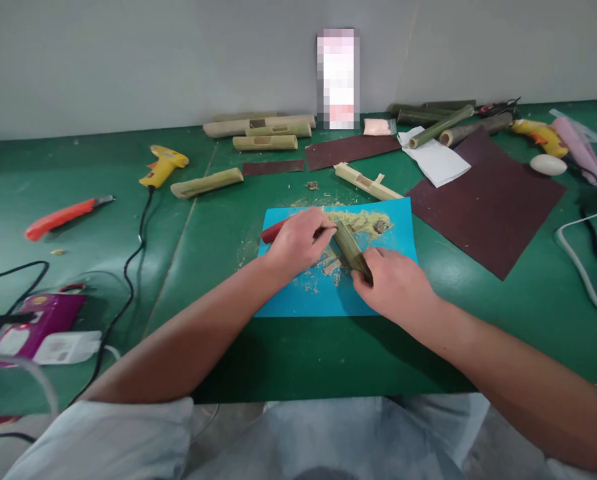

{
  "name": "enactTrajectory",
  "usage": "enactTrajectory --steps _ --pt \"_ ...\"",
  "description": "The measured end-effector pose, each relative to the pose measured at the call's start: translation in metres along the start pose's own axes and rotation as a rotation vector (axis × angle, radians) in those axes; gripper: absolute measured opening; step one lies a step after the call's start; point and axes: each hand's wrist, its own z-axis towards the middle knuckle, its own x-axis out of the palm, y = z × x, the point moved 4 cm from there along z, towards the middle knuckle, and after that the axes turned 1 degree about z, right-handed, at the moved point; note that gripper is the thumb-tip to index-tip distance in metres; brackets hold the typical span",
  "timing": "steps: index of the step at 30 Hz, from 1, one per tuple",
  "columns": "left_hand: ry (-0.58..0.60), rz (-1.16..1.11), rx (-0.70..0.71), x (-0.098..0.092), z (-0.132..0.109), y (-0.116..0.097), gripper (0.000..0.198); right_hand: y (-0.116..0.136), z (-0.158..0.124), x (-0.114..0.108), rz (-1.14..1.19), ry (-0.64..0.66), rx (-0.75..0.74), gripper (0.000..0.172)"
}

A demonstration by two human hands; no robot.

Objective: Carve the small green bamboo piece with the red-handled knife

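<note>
Over the blue sheet (288, 300), my right hand (398, 280) is closed around the near end of a short green bamboo tube (349, 245). The tube slants up and left toward my left hand (301, 240). Its fingers are pinched together at the tube's far end; what lies between them is hidden. A red object (273, 231) pokes out behind my left hand, and I cannot tell whether it is held or lying there. Pale shavings and dust (361, 220) cover the sheet beneath the tube, with a few brown flakes (332, 268) among them.
A cut bamboo piece (368, 183) lies just behind the sheet. Brown sandpaper (488, 207) and a white paper (438, 160) are at right. On the left are a yellow glue gun (163, 167), a red utility knife (71, 217) and a purple power strip (41, 327). Several bamboo tubes (265, 143) line the back.
</note>
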Motion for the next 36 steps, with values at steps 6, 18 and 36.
enactTrajectory --steps 6,18,36 --pt "0.068 -0.017 0.060 0.004 -0.002 -0.010 0.011 0.000 0.001 0.002 0.005 0.003 -0.016 0.019" --pt "0.020 0.019 0.025 0.004 -0.003 -0.011 0.014 0.000 0.001 0.000 -0.008 0.020 -0.016 0.018" --pt "0.124 -0.012 0.065 0.008 -0.006 -0.020 0.012 0.001 0.001 0.001 0.017 0.022 -0.027 0.018"
